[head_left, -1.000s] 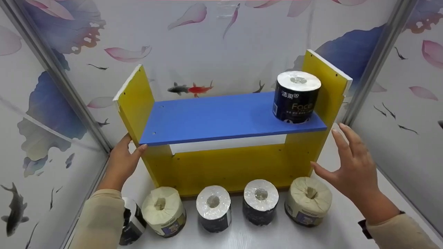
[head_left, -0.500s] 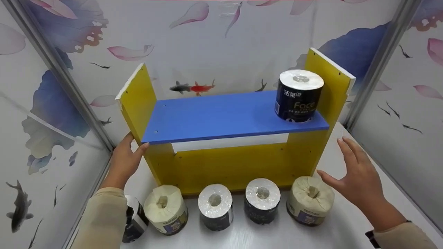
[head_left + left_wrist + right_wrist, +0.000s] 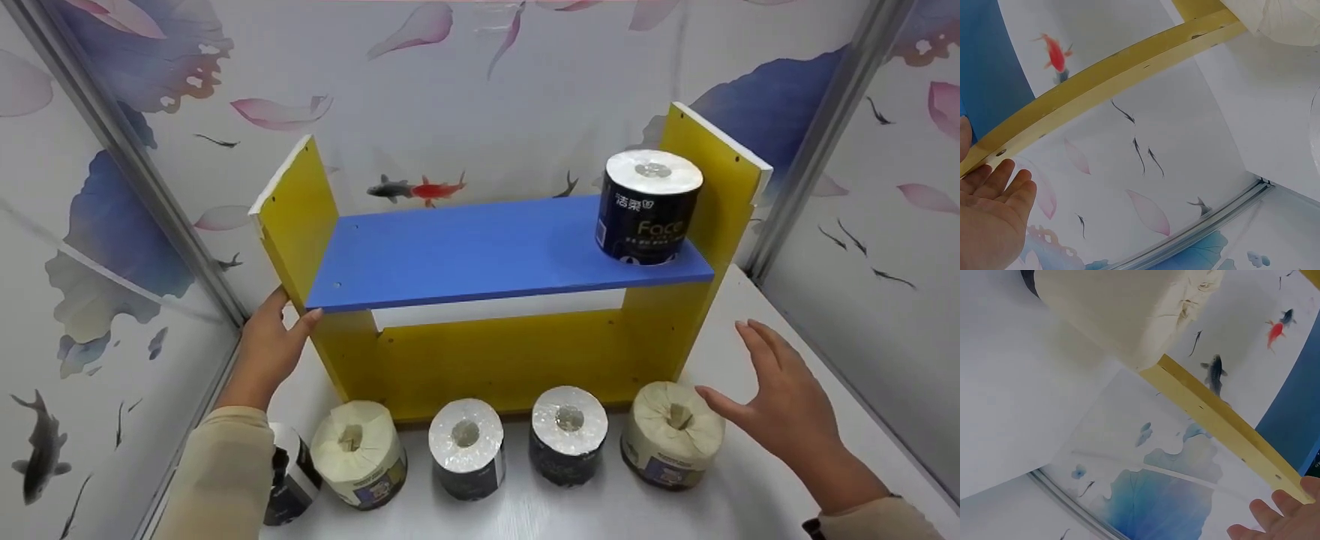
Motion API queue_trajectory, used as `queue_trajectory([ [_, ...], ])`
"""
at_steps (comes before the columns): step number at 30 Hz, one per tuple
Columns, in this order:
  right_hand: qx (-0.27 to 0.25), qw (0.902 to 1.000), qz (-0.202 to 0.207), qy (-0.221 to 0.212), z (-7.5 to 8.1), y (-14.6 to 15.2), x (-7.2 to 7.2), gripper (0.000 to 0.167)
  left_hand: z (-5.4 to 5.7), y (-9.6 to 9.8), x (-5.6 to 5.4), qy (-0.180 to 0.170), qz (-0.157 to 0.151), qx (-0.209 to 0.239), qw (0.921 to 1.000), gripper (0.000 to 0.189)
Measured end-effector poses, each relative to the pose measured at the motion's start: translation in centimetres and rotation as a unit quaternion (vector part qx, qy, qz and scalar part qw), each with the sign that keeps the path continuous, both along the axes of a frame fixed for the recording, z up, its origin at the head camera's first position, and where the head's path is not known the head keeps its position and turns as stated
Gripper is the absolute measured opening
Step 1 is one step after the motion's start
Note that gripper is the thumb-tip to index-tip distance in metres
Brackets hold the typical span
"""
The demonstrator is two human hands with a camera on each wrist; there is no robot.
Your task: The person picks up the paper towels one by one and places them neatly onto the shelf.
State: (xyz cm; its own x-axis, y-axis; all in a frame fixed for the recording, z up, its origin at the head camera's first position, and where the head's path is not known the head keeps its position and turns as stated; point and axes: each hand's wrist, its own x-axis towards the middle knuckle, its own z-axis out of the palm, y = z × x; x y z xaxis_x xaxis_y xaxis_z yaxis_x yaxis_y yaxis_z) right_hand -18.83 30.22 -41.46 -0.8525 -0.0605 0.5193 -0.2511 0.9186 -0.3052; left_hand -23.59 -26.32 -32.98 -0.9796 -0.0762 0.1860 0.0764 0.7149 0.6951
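Petal-and-fish panels point(image 3: 480, 97) behind and to both sides, white surface point(image 3: 517, 517) below. At far left, a black-and-white roll point(image 3: 289, 499), partly behind a sleeve point(image 3: 225, 465). Just above, the left hand point(image 3: 270, 352) pinching the left side board point(image 3: 300, 225) of an upright rack point(image 3: 495, 367), thumb by the front corner of the blue shelf point(image 3: 457, 251), other fingers against the outer face. Rack probably stiff and fairly heavy, awkward one-handed, so best held by both side boards and kept level. In front of it on the surface, left to right: a left cream roll point(image 3: 360, 454), a first glossy roll point(image 3: 466, 450), a second glossy roll point(image 3: 568, 435), a right cream roll point(image 3: 673, 435). Likely light and soft, easily dented, film perhaps slippery; best taken gently round the sides. Up on the shelf, at its right end beside the right side board point(image 3: 720, 187), a single black roll point(image 3: 651, 214), standing. Farthest right, the right hand point(image 3: 787, 405) spread and holding nothing, off the rack, thumb near the right cream roll; contact there not clear.
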Motion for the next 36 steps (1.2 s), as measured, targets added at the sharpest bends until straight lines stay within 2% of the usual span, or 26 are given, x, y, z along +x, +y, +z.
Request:
queue_trajectory([
  [9,-0.027,0.9972,-0.016,-0.067,-1.7,1.2,0.1,0.099,-0.2,0.0,-0.2,-0.001,0.005,-0.007,1.0,0.066],
  [16,-0.058,0.9926,-0.014,-0.106,-3.1,1.8,0.1,0.1,-0.2,0.0,-0.2,-0.003,0.006,-0.009,0.9999,0.068],
  [24,-0.088,0.9826,-0.022,-0.162,-4.5,2.4,0.2,0.103,-0.1,-0.1,-0.1,-0.003,0.003,-0.009,1.0,0.066],
  [29,-0.108,0.9729,-0.023,-0.203,-5.4,2.6,0.4,0.105,0.0,0.0,0.0,-0.004,0.004,-0.006,1.0,0.066],
  [36,-0.116,0.9621,-0.018,-0.246,-6.8,3.0,0.5,0.107,0.1,0.1,0.0,-0.005,0.008,-0.011,0.9999,0.067],
])
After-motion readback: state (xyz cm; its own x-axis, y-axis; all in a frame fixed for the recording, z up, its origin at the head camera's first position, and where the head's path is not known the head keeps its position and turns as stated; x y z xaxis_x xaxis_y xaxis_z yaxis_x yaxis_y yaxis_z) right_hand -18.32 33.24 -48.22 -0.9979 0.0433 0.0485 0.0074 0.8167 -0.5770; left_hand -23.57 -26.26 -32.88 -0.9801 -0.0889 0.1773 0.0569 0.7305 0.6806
